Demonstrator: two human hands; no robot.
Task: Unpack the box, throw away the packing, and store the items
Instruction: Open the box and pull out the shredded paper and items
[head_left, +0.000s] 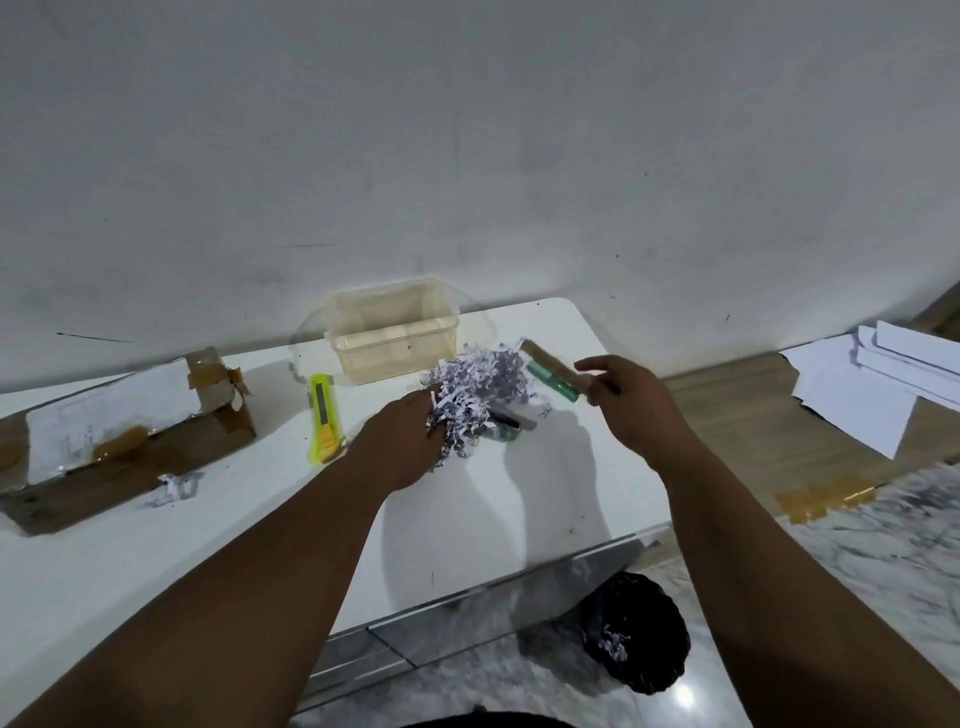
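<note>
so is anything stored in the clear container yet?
No, the clear container looks empty; items still lie by the shredded paper on the table.

free: bare tabletop near edge | blocked: clear tub behind shredded paper; cutter, flattened box left

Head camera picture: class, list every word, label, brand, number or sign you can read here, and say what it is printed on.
No text can be read anywhere.
Cardboard box: pale label on top, print too blurred.
Shredded paper: dark specks of print, too small.
Yellow utility knife: no marking legible.
Green tube: no legible label.
White sheets: blank as far as can be seen.
</note>
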